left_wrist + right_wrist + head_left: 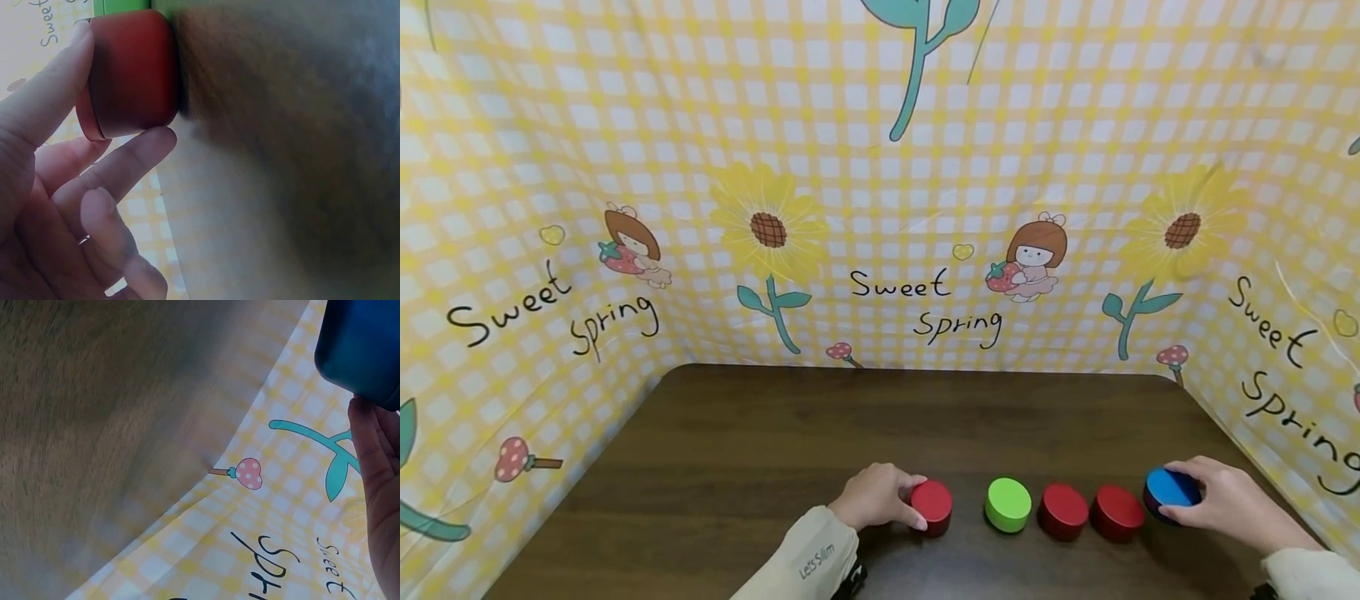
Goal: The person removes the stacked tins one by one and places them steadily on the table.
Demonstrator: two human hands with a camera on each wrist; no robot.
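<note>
Red puck (931, 502) sits on the dark wooden table (737, 467), at the left end of a row of five round pucks. In the head view, the left hand (877, 497) curls its thumb and fingers round this puck and grips its sides. Next along the row comes a green puck (1007, 504), standing a little apart. After it come a second red puck (1063, 511) and a third red puck (1116, 512), close together. At the right end, the right hand (1228, 502) holds a blue puck (1171, 492) with its fingers bent round the far side. The blue one is tipped up a bit, just beside the third red one. A yellow checked cloth (880, 208) with sunflowers and the words "Sweet Spring" stands behind and at both sides.

In the left wrist view, the red puck (131, 72) is pinched between the thumb (44, 94) and a finger (122, 162). A bit of the green puck (122, 5) peeks out at the top edge. The table (294, 94) looks blurry.

In the right wrist view, only a corner of the blue puck (365, 347) shows at the top right, with a finger (375, 475) touching its edge. The table (112, 412) and the checked cloth (275, 519) fill the rest.
</note>
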